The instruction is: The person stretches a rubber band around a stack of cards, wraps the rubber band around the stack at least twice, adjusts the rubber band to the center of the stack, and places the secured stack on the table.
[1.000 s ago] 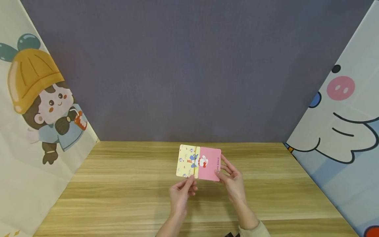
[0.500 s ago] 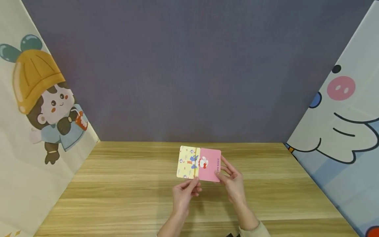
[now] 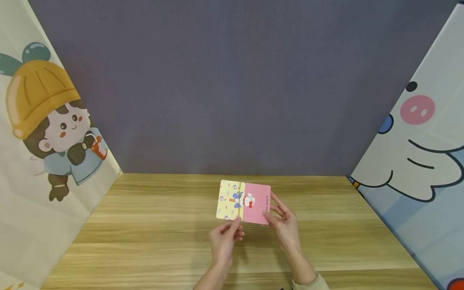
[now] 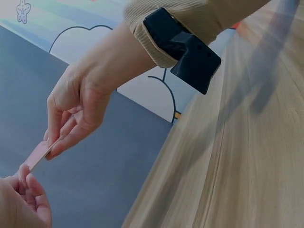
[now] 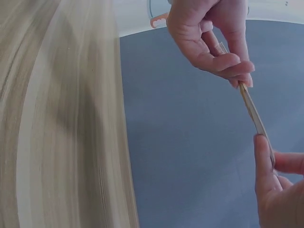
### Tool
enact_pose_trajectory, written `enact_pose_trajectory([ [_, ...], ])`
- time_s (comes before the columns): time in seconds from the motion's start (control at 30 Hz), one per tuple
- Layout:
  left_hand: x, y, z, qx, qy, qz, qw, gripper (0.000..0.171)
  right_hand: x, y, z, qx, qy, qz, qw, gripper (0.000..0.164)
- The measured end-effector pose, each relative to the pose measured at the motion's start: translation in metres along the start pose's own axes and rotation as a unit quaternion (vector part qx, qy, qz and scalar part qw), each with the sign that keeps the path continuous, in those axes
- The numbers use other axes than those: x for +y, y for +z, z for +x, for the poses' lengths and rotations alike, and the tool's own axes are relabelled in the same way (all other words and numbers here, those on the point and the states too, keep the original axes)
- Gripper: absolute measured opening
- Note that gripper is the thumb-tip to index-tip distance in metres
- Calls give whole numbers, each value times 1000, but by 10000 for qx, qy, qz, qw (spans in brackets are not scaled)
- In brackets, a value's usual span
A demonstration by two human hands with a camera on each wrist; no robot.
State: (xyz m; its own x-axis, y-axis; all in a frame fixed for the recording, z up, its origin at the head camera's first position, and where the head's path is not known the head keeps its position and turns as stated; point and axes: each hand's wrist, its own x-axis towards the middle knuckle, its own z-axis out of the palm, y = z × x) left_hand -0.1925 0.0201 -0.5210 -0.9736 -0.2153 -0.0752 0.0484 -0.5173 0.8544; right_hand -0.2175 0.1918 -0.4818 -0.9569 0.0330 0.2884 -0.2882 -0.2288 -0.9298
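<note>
You are holding a small card [image 3: 243, 201], half pale yellow and half pink, up above the desk [image 3: 152, 225] between both hands. Your left hand [image 3: 222, 237] is pinching its lower edge near the middle seam, thumb and fingers closed on it; your right hand [image 3: 284, 223] is gripping the pink side's right edge the same way. Judging by this, you are in the holding step, presenting the card face-up toward yourself. Any next move calls for one hand to be keeping its pinch while the other is letting go. Both forearms are reaching forward from the near edge, wrists slightly raised, with the card tilted and clear of the wood.
</note>
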Motion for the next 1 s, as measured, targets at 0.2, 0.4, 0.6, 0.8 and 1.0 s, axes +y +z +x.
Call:
enact_pose_trajectory([
  [0.2, -3, 4, -2, 102, -249, -242, 9993, 36, 34, -13, 5, 262, 256, -23, 9993, 67],
  [0.4, 24, 15, -20, -579, 31, -284, 9979, 22, 32, -11, 4, 240, 338, 29, 9991, 66],
  [0.6, 72, 32, -43, -438, -259, -196, 9985, 20, -9, 11, -4, -328, -185, 193, 9991, 61],
  [0.8, 48, 13, -26, -190, -278, 19, 9994, 29, -45, 34, -13, -215, -137, 409, 9988, 64],
  [1.0, 6, -3, -2, -153, -196, -211, 9995, 34, -71, 51, -19, 43, -30, 226, 9997, 60],
])
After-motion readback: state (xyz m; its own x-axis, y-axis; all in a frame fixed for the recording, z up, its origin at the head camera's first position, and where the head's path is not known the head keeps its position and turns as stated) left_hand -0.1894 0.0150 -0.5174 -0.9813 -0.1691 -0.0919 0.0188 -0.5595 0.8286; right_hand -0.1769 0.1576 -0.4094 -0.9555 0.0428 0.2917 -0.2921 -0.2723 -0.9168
